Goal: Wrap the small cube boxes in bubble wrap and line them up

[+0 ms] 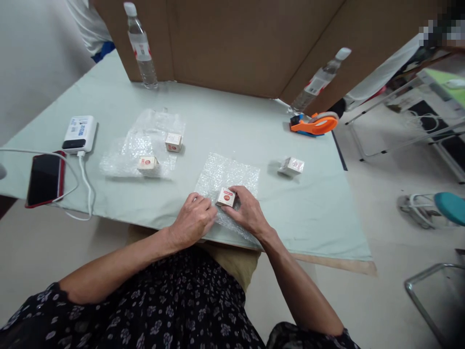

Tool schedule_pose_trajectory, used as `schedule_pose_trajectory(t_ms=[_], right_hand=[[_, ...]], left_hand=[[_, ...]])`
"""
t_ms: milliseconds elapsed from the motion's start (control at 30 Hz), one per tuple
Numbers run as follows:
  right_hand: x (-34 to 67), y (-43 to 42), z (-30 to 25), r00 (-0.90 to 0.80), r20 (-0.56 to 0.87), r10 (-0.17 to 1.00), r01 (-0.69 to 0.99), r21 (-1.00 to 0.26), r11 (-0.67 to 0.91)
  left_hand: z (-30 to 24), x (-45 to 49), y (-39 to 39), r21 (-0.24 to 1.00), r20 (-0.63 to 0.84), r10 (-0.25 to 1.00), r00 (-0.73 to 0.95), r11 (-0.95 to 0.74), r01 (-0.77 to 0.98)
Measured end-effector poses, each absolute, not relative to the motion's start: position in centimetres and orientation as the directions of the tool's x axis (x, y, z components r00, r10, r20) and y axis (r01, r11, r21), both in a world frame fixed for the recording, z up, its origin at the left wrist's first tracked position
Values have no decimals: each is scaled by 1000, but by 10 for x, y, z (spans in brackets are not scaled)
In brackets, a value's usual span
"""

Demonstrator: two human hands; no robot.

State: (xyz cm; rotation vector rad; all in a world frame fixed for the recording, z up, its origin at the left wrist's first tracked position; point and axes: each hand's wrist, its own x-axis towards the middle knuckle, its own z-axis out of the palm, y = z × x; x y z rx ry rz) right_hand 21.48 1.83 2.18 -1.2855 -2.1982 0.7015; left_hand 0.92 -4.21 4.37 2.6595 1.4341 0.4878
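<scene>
My right hand (249,209) grips a small white box (225,198) with red print between thumb and fingers. The box is at the middle of a sheet of bubble wrap (232,169) near the table's front edge. At the sheet's left edge, my left hand (194,218) is closed with curled fingers, seemingly pinching the wrap; the fingertips are partly hidden. Two similar boxes, one farther back (174,142) and one nearer (147,164), rest on other bubble wrap (141,138) to the left. On the right lies a box in clear wrapping (293,166).
An orange tape dispenser (315,124) lies at the back right. Water bottles stand at back left (142,53) and back right (319,82), before a cardboard panel (225,43). A power bank (80,134), white cable (85,182) and phone (45,179) occupy the left end.
</scene>
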Motion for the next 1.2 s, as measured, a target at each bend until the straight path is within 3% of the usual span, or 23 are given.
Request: schedule_pose_trajectory(t_ms=[233,367,500,733,933,1067,1200], right_hand=[[216,21,23,-466,179,867,640,-609,470],[215,21,22,-426,219,878,652,-598,465],[219,25,26,-457,164,874,654,-604,456],[238,36,29,-546,59,836,496,-781,379],[240,37,40,-530,55,846,492,-793,359],[248,26,55,-481,19,877,461,-845,271],[248,20,55,-464,33,885,473,-836,279]], left_hand=[[61,12,-21,424,120,888,445,-451,785],[69,13,-12,445,67,894,444,-425,788],[68,14,-9,472,62,901,429,-405,783],[65,18,4,553,82,911,404,-379,742],[57,24,11,651,106,938,329,-315,690],[54,24,16,739,45,955,293,-230,633],[53,21,21,809,13,961,278,-173,562]])
